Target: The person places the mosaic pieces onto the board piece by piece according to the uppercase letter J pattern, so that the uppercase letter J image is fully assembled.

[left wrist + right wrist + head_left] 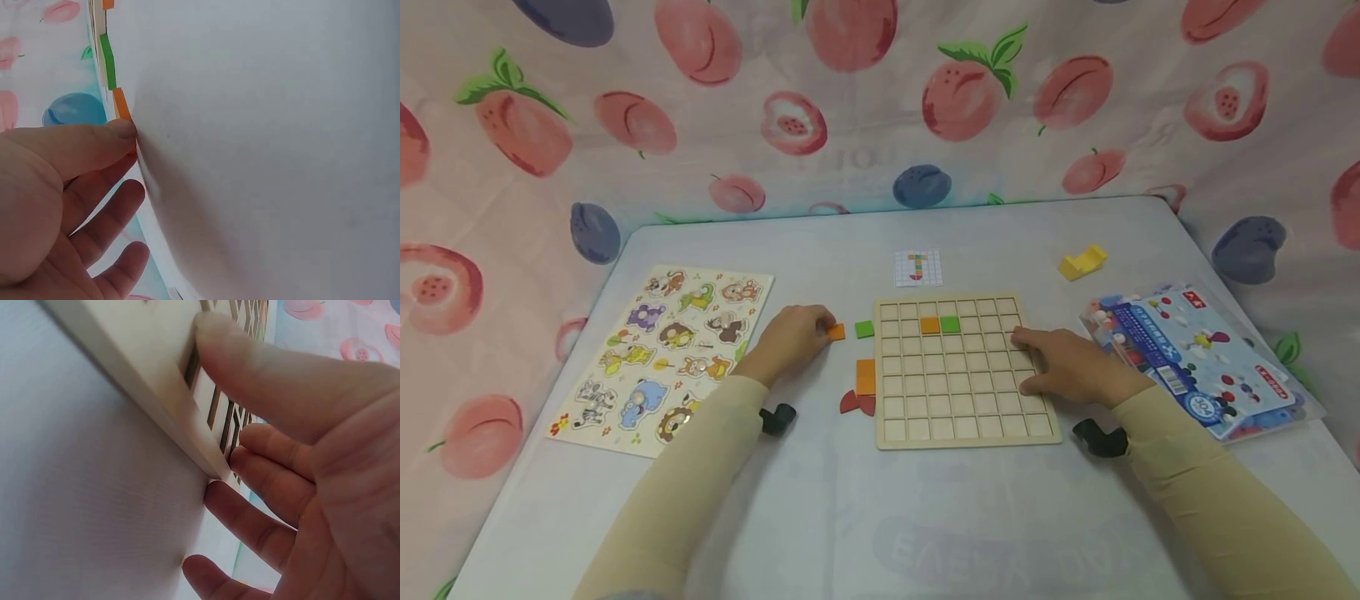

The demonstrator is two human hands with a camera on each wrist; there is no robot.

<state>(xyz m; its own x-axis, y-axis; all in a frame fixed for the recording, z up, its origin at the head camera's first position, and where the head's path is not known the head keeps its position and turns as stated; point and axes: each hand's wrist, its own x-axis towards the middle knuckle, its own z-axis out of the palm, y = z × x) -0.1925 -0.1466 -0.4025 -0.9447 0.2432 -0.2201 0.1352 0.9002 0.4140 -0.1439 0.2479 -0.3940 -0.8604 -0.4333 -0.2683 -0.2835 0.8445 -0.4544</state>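
My left hand point(786, 337) pinches a small orange square tile point(120, 103) between thumb and forefinger, low over the table left of the grid board. A green tile point(864, 329) lies just right of it. The wooden grid board point(970, 442) has an orange tile point(929, 325) and a green tile point(950, 324) side by side in its second row. My right hand point(1071, 364) rests at the board's right edge. In the right wrist view its thumb point(250, 369) lies on the board's face, with the fingers loosely spread around the corner.
Orange tiles point(865, 377) and red rounded pieces point(848, 402) lie by the board's left side. Behind it is a pattern card point(917, 268). An animal puzzle point(681, 358) is at left; a yellow block point(1082, 262) and a plastic-wrapped blue package point(1210, 358) are at right.
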